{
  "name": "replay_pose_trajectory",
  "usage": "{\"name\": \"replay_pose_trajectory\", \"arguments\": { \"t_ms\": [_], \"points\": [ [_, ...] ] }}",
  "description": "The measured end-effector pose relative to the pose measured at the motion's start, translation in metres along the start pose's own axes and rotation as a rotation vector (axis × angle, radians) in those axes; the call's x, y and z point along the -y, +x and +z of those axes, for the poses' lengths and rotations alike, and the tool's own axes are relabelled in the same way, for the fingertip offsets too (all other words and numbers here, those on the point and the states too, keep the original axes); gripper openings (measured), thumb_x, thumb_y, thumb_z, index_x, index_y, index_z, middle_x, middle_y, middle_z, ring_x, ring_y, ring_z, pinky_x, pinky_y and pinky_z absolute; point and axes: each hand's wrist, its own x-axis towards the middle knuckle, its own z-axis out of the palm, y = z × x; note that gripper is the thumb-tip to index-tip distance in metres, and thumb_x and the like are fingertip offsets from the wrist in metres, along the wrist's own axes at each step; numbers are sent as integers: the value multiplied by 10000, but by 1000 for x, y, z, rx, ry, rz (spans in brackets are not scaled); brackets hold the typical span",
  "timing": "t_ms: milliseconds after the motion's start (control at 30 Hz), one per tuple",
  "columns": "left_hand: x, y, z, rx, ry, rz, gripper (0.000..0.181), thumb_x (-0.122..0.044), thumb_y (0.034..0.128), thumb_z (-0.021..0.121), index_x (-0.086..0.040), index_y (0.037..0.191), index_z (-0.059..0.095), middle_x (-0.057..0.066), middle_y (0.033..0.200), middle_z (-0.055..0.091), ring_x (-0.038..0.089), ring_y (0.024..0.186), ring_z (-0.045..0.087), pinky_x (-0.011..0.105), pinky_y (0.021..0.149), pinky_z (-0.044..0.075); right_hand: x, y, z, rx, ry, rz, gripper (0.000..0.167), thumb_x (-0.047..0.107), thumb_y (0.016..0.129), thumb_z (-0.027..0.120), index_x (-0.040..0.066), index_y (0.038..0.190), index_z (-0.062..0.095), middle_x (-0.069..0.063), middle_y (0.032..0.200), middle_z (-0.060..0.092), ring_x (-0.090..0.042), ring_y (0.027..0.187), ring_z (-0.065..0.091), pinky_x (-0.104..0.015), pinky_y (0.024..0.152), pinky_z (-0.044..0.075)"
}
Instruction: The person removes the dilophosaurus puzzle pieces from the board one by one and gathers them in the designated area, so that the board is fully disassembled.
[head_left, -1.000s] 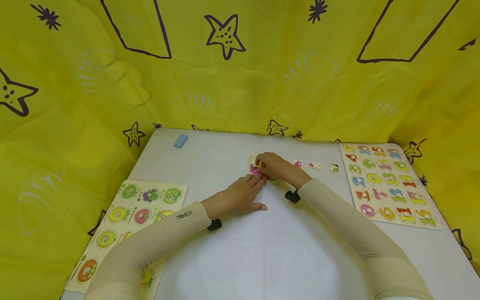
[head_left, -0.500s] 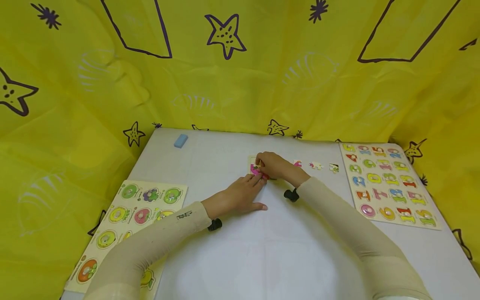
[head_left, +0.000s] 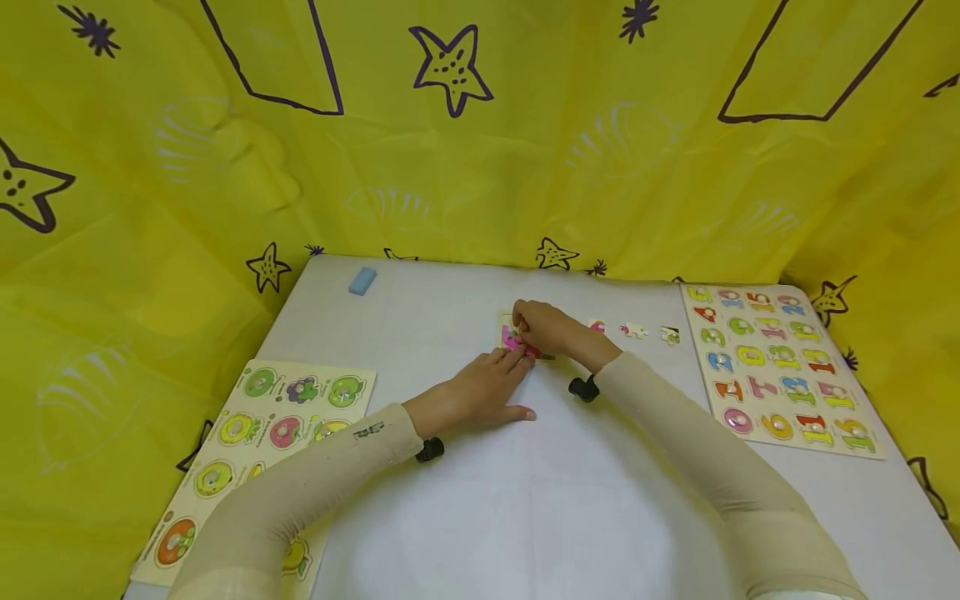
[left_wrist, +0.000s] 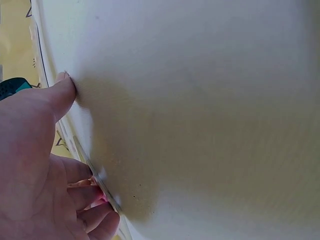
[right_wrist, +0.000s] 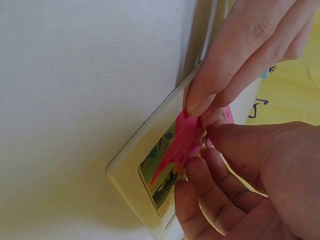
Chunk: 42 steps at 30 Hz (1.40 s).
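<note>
A small framed jigsaw puzzle (right_wrist: 131, 152) lies on the white table, with a pink and green picture (right_wrist: 182, 142) partly filled in. My left hand (head_left: 480, 390) rests its outstretched fingertips on the puzzle's near edge, thumb spread out on the table. Over the same puzzle, my right hand (head_left: 553, 329) pinches a small jigsaw piece (right_wrist: 204, 139) between thumb and fingers, mostly hidden by them. In the left wrist view, the fingers cover most of the board's edge. Loose jigsaw pieces (head_left: 634, 331) lie in a row to the right of the right hand.
A fruit peg board (head_left: 258, 450) lies at the left, partly under the left sleeve. On the right is a number peg board (head_left: 780, 367). A blue block (head_left: 362, 281) sits at the back left. Yellow printed cloth (head_left: 480, 167) hangs around the table.
Both hands stay at the puzzle almost unmoved. The head view has shifted very slightly; the loose pieces and boards keep their places.
</note>
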Motion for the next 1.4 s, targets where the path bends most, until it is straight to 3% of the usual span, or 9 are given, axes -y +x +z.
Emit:
{"name": "replay_pose_trajectory", "arguments": {
  "t_ms": [200, 367, 533, 733, 1400],
  "points": [
    [1, 0, 1, -4, -3, 2, 949, -710, 1027, 463, -93, 1696, 194, 107, 1771, 156, 314, 1618, 217, 470, 1276, 299, 1, -3, -2, -7, 32, 15, 200, 135, 1034, 689, 22, 1124, 550, -98, 935, 611, -225, 868, 571, -356, 807, 500],
    [1, 1, 1, 1, -11, -2, 954, -712, 1024, 468, -95, 1697, 190, 109, 1771, 158, 318, 1617, 215, 474, 1279, 291, 2, -4, 0, -17, 58, 13, 159, 86, 1035, 669, 20, 1136, 566, -111, 959, 634, -228, 867, 581, -336, 791, 506],
    [0, 1, 1, 3, -19, -7, 957, -715, 1018, 478, -101, 1697, 200, 111, 1770, 165, 319, 1619, 214, 483, 1277, 296, 2, -7, 3, -44, 40, -12, 63, 70, 1035, 642, 28, 1082, 641, -113, 979, 671, -238, 906, 587, -368, 839, 516],
    [-1, 1, -1, 4, -8, -10, 954, -717, 1018, 477, -101, 1695, 209, 115, 1766, 177, 311, 1623, 203, 486, 1276, 297, 3, -13, 2, -82, 37, -31, 120, 100, 1057, 623, 40, 1092, 721, -123, 1073, 733, -257, 959, 607, -403, 896, 528],
    [-1, 3, -4, -19, 29, -2, 954, -723, 1003, 506, -96, 1681, 267, 115, 1740, 257, 304, 1586, 286, 473, 1239, 365, 9, -14, -3, -99, -13, -22, 102, 110, 1054, 635, 54, 1056, 721, -115, 1069, 742, -256, 943, 606, -416, 893, 525]
  ]
}}
